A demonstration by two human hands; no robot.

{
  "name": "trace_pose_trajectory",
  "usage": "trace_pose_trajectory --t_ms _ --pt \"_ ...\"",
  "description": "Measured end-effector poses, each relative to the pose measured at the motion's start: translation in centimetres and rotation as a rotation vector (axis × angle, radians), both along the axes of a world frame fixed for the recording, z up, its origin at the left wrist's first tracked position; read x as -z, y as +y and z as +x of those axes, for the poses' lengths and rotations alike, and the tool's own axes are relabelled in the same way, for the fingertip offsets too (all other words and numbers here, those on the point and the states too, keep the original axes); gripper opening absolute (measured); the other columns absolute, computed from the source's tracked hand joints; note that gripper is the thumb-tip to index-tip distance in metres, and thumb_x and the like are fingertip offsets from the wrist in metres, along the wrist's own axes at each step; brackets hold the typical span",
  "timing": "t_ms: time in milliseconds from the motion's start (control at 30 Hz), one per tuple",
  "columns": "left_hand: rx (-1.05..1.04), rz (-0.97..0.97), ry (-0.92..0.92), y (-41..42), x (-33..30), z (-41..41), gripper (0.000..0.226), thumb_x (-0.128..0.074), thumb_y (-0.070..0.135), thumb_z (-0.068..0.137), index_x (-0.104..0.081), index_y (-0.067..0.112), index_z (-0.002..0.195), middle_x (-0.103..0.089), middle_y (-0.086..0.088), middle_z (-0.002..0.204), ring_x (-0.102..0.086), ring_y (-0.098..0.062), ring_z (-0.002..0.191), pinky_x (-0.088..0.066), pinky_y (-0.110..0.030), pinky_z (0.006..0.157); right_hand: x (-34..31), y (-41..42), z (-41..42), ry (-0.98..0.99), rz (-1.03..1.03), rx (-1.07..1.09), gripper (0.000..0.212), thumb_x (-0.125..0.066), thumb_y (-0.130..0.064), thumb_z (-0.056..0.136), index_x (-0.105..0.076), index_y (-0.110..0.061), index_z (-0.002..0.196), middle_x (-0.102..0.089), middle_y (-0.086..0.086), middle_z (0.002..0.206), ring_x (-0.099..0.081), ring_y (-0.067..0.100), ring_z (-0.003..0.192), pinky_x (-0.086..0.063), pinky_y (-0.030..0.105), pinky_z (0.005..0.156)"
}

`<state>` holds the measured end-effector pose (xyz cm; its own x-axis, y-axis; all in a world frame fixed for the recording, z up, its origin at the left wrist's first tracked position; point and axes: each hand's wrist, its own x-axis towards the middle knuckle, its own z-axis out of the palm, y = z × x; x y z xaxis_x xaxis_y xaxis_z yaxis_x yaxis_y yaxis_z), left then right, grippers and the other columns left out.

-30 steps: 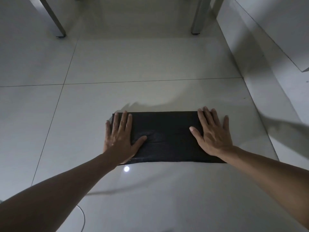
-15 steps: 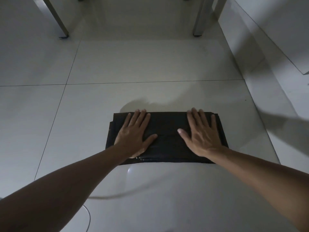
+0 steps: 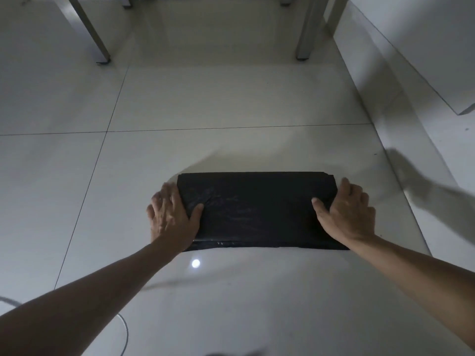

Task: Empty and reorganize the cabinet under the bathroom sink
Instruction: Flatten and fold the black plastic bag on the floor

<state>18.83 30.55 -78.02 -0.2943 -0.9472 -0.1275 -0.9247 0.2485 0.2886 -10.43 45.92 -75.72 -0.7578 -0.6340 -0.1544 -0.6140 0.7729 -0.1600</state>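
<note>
On the floor: folded black plastic sheet, flat on tile floor.
Hands: left hand, right hand, grasping the sheet's ends.
Technique: pull ends evenly, keeping edges aligned.

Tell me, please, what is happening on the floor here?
A person is handling a folded black plastic bag that lies flat on the tiled floor. The left hand is at the bag's left end, the right hand at its right end, each with its thumb on top. Metal legs stand beyond it.
</note>
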Motion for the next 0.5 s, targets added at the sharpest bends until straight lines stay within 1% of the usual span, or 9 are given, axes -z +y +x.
trace_pose_trajectory --t_ms 67,133,233,300,333,400,433,467,500 --pt "-0.172 0.074 0.065 1.3 -0.9 -0.5 0.062 -0.059 0.043 0.086 -0.038 0.008 0.132 -0.035 -0.016 0.136 -0.030 -0.034 0.125 -0.029 -0.048 0.101 -0.7 0.3 0.2 -0.121 0.073 0.099 0.072 -0.063 -0.058 0.082 -0.040 -0.005 0.125 -0.044 0.015 0.127 -0.045 0.035 0.118 -0.044 0.046 0.088" --pt "-0.277 0.152 0.109 2.2 -1.4 -0.8 0.056 -0.068 0.032 0.081 -0.044 0.007 0.125 -0.036 -0.015 0.130 -0.030 -0.034 0.123 -0.032 -0.047 0.099 -1.3 0.6 0.4 -0.228 0.103 0.148 0.071 -0.071 -0.054 0.078 -0.043 -0.005 0.122 -0.042 0.014 0.123 -0.048 0.036 0.116 -0.045 0.043 0.086" --pt "-0.330 0.214 0.183 2.3 -2.0 -0.9 0.065 -0.078 0.022 0.075 -0.041 0.003 0.124 -0.036 -0.017 0.127 -0.034 -0.035 0.122 -0.036 -0.044 0.100 -1.1 0.6 0.4 -0.357 0.055 0.225 0.075 -0.082 -0.041 0.070 -0.043 -0.003 0.121 -0.045 0.015 0.122 -0.055 0.036 0.106 -0.049 0.038 0.079" --pt "-0.357 0.259 0.246 1.9 -2.7 -1.0 0.073 -0.084 0.016 0.070 -0.037 0.001 0.124 -0.038 -0.018 0.125 -0.042 -0.036 0.117 -0.042 -0.043 0.098 -1.1 0.3 0.1 -0.443 0.012 0.273 0.074 -0.089 -0.033 0.061 -0.048 -0.002 0.115 -0.056 0.015 0.113 -0.061 0.033 0.093 -0.052 0.035 0.071" --pt "-0.380 0.285 0.265 1.7 -3.0 -1.1 0.076 -0.085 0.014 0.067 -0.036 0.001 0.122 -0.041 -0.018 0.121 -0.046 -0.036 0.113 -0.045 -0.044 0.094 -1.2 0.2 -0.1 -0.494 -0.023 0.297 0.066 -0.090 -0.027 0.059 -0.053 0.000 0.107 -0.062 0.015 0.103 -0.063 0.031 0.085 -0.053 0.033 0.067" --pt "-0.423 0.346 0.292 1.1 -3.5 -1.1 0.073 -0.087 0.013 0.063 -0.038 0.002 0.117 -0.049 -0.014 0.106 -0.052 -0.033 0.099 -0.050 -0.043 0.076 -1.7 0.1 -0.5 -0.596 -0.102 0.356 0.043 -0.090 -0.012 0.061 -0.061 0.001 0.090 -0.065 0.015 0.084 -0.062 0.026 0.068 -0.051 0.028 0.057" --pt "-0.429 0.378 0.298 0.8 -3.6 -1.0 0.070 -0.088 0.013 0.062 -0.041 0.002 0.114 -0.052 -0.011 0.100 -0.054 -0.030 0.090 -0.049 -0.039 0.065 -1.9 0.0 -0.6 -0.637 -0.130 0.386 0.036 -0.089 -0.007 0.061 -0.061 0.000 0.082 -0.065 0.015 0.080 -0.061 0.025 0.065 -0.052 0.028 0.058" --pt "-0.428 0.412 0.301 0.5 -3.7 -0.9 0.067 -0.088 0.014 0.061 -0.046 0.003 0.112 -0.054 -0.011 0.096 -0.055 -0.027 0.084 -0.047 -0.035 0.058 -2.2 0.0 -0.7 -0.674 -0.151 0.416 0.034 -0.089 -0.004 0.060 -0.060 0.000 0.078 -0.065 0.016 0.080 -0.062 0.028 0.067 -0.055 0.032 0.063" --pt "-0.424 0.444 0.311 0.3 -3.8 -0.8 0.065 -0.088 0.016 0.060 -0.049 0.003 0.111 -0.057 -0.011 0.096 -0.057 -0.026 0.082 -0.048 -0.033 0.056 -2.3 -0.1 -0.8 -0.705 -0.167 0.440 0.035 -0.089 -0.001 0.057 -0.061 -0.001 0.078 -0.066 0.018 0.083 -0.064 0.030 0.073 -0.058 0.038 0.071"
